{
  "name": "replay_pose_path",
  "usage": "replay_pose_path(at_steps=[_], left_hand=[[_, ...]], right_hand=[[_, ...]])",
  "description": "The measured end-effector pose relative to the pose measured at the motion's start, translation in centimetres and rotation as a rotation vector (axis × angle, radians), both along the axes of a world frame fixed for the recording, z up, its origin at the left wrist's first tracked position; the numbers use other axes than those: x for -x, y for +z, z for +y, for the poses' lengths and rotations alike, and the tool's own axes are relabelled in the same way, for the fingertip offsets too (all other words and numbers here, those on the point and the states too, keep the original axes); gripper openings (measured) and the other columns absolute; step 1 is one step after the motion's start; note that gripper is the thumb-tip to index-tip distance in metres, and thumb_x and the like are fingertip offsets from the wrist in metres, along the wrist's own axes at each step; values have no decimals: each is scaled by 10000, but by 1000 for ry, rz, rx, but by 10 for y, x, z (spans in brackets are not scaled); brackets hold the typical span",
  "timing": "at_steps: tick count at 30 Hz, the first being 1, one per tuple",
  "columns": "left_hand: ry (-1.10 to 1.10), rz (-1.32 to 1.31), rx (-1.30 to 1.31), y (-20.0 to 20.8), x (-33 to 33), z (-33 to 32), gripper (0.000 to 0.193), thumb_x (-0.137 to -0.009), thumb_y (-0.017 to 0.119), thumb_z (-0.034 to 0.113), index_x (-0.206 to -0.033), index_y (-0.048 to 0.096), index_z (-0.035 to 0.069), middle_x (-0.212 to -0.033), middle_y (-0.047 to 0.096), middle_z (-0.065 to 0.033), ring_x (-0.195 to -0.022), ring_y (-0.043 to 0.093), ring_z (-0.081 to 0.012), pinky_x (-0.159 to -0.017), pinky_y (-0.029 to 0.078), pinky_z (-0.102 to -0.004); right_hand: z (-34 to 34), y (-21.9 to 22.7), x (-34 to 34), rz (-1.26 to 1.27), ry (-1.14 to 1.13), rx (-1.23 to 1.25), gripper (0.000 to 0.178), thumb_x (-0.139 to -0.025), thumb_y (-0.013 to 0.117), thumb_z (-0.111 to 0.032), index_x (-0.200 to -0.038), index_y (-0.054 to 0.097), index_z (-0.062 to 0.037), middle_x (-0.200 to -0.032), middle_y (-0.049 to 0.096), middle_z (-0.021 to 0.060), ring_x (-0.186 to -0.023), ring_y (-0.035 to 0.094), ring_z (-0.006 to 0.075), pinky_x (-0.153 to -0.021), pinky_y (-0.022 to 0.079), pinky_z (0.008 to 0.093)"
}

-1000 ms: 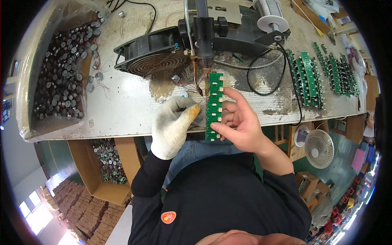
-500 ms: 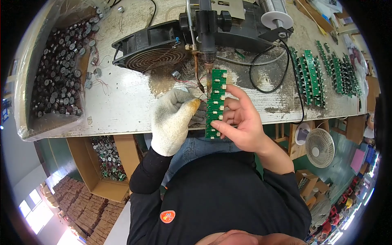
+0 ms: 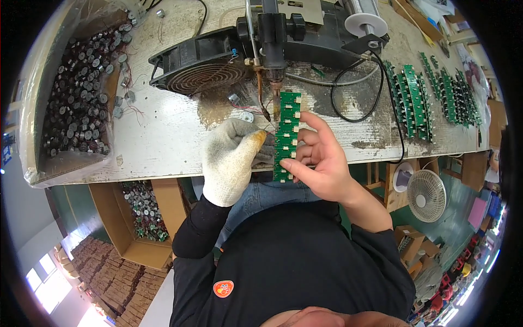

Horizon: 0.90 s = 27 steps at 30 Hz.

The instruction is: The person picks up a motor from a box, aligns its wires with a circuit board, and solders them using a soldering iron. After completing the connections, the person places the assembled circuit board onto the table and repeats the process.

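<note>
My right hand [image 3: 321, 161], bare, grips a long green circuit board strip [image 3: 286, 126] between thumb and fingers. Small white connectors run along the strip. It stands nearly in line with the soldering iron [image 3: 275, 92], its far end beside the tip. My left hand [image 3: 231, 158] wears a pale knitted glove with a stained thumb tip and pinches thin wires close to the board's left edge; their ends are too small to make out. A small round motor [image 3: 246, 116] shows at the glove's far edge. The solder feed tube [image 3: 263, 103] points down beside the iron.
A plastic-lined box of small motors [image 3: 76, 98] stands at left. Behind the hands are a black fan [image 3: 204, 76] and a solder wire spool [image 3: 366, 25]. A black cable [image 3: 333, 98] loops at right, before stacked green board strips [image 3: 411, 103]. Another motor [image 3: 233, 98] lies near the fan.
The board has shifted slightly away from me and to the left with my right hand. A round motor now shows at the glove's far edge. The iron and fan appear slightly shifted in view.
</note>
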<state>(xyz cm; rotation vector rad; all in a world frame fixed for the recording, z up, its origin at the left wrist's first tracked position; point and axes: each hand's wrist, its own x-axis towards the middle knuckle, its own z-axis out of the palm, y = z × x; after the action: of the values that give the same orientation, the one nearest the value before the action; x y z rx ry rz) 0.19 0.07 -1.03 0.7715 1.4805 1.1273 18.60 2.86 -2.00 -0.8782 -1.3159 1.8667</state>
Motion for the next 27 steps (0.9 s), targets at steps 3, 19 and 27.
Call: replay_pose_path(at_steps=[3, 19, 27], left_hand=[[24, -113, -9, 1, -1, -1, 82, -863, 559, 35, -924, 552, -18, -848, 627, -93, -757, 614, -131, -686, 510, -252], [-9, -93, 10, 9, -4, 7, 94, -812, 614, 49, -826, 605, -44, -763, 609, -51, -694, 557, -82, -612, 452, -234], [41, -114, -36, 11, -4, 3, 87, -816, 615, 50, -828, 603, -35, -762, 609, -45, -680, 551, -79, -596, 449, -233]], right_hand=[[-1, -2, 1, 2, -9, 10, 718, -802, 633, 84, -1393, 247, -46, -1037, 550, 106, -715, 578, 81, -584, 457, 191], [-1, -2, -2, 16, 14, 21, 718, -798, 635, 76, -1390, 248, -44, -1027, 562, 114, -691, 575, 78, -555, 447, 185], [-1, 6, -1, 49, 24, 65, 713, -803, 633, 74, -1391, 247, -45, -1032, 561, 118, -697, 586, 85, -554, 454, 189]])
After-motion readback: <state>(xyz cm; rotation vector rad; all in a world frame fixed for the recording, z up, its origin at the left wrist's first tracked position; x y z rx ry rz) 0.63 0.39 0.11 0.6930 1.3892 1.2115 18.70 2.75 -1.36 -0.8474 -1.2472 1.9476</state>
